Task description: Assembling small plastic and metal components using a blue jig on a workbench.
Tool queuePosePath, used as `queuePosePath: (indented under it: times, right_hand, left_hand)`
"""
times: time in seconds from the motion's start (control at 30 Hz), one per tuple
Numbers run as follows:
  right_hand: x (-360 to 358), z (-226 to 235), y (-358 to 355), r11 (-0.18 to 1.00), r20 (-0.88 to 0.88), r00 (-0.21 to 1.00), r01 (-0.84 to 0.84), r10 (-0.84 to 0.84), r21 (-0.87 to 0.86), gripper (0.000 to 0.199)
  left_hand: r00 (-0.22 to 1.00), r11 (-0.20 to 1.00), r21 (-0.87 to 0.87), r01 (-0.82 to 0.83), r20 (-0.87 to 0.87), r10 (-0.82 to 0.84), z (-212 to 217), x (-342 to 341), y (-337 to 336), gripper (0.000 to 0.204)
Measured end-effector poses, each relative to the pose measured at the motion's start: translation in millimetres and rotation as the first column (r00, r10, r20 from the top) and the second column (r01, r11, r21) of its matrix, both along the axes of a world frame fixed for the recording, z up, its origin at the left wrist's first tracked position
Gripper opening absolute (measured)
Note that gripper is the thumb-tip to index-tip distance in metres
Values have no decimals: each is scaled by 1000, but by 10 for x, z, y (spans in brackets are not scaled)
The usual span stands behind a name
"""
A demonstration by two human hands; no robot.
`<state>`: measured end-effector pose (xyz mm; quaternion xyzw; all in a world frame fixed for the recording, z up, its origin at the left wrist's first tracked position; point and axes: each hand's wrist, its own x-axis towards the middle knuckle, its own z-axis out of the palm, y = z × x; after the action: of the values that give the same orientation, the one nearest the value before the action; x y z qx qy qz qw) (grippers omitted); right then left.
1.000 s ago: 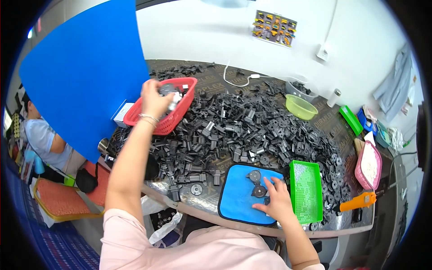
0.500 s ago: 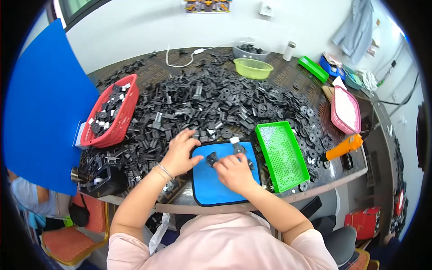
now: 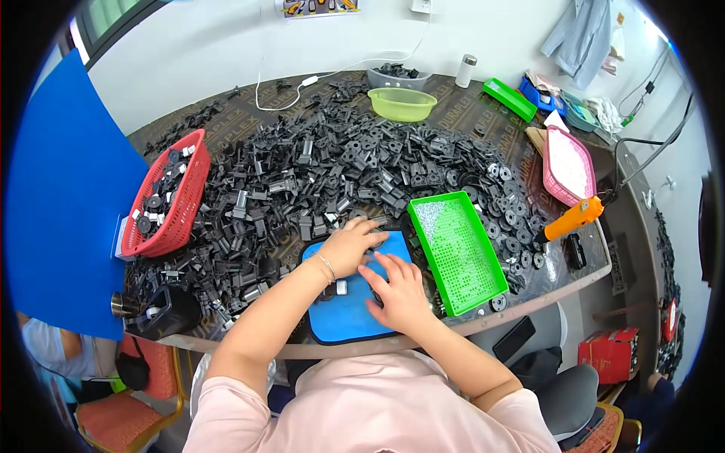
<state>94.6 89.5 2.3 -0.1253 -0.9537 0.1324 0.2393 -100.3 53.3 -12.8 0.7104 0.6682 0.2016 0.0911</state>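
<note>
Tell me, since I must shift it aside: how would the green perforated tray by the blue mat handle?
The green tray looks like thin moulded plastic, so probably light and fairly stiff. It seems nearly empty, lying flat, so unlikely to tip. Black parts crowd its edges; pushing would likely shove those.

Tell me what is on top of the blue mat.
Both hands rest on the blue mat: the left hand at its top edge, the right hand mid-mat. A small light-coloured part lies between them. Anything under the palms is hidden.
</note>
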Motion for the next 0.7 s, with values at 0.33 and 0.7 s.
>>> queuePosePath:
  times: [0.33, 0.7]
  right_hand:
    - [7, -165, 217, 983, -321, 945, -4, -56, -184, 56]
    - [-64, -128, 369, 322, -365, 852, -250, -376, -913, 52]
  left_hand:
    - [973, 985, -103, -138, 174, 154, 389, 42, -918, 60]
    - [957, 916, 284, -284, 138, 254, 853, -219, -1134, 45]
